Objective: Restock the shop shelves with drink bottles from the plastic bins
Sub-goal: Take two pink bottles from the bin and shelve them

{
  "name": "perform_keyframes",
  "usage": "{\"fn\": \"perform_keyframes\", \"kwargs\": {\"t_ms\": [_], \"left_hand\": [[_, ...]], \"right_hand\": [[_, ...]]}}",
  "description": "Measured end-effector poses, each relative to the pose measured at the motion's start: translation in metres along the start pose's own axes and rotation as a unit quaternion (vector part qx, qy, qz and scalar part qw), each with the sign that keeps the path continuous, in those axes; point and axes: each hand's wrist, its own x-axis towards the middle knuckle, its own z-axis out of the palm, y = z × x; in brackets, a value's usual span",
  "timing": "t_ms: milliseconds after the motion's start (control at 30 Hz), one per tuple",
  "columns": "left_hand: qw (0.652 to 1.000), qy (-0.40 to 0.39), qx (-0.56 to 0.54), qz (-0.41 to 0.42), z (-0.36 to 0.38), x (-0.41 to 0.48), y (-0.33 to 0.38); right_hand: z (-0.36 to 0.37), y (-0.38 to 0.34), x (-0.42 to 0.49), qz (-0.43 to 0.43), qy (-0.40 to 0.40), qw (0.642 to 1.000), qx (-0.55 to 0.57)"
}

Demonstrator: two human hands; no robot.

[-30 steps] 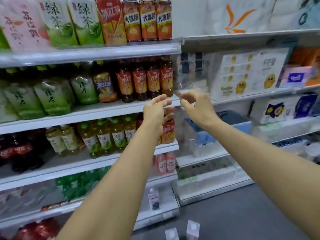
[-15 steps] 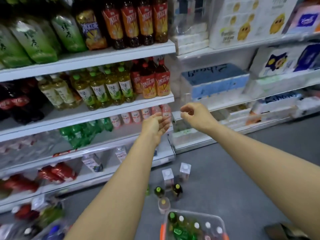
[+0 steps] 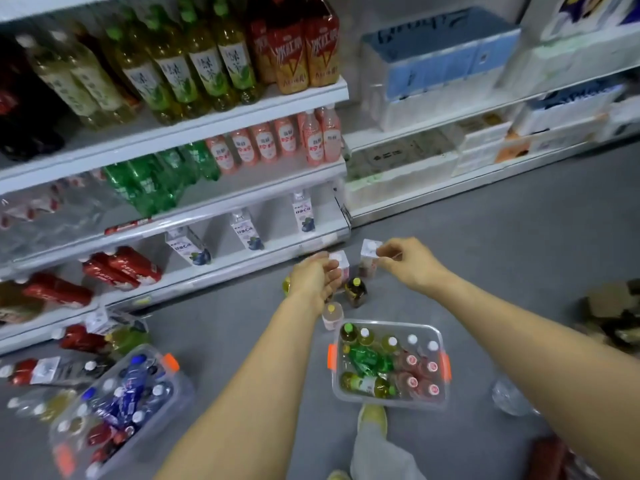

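Bin [image 3: 391,402] of upright bottles [image 3: 410,362], left bin [image 3: 180,393] of blue bottles [image 3: 131,375]

two clear plastic bins with orange clips [image 3: 388,322], three white blueberry cartons [image 3: 247,230] shelved, two white capped cartons [image 3: 367,259] on the floor

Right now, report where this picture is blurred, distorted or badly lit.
Head view: motion blur smears the bottles at the left edge and the left bin; the wide-angle lens bows the shelf edges; the right bin near centre is sharpest; light is flat, without hard shadows.
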Motion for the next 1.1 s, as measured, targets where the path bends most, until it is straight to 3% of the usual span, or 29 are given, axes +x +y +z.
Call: {"fn": "perform_keyframes", "kwargs": {"t_ms": [433, 1100], "left_hand": [[0.995, -0.007, 0.037, -0.09, -0.024, 0.011, -0.148], [0.977, -0.009, 0.131, -0.166, 0.042, 0.108, -0.394]], "right_hand": [[0.065, 0.123, -0.068, 0.116, -0.027, 0.993, 0.028], [0.161, 0.383, -0.068, 0.246, -0.053, 0.967, 0.043]]}}
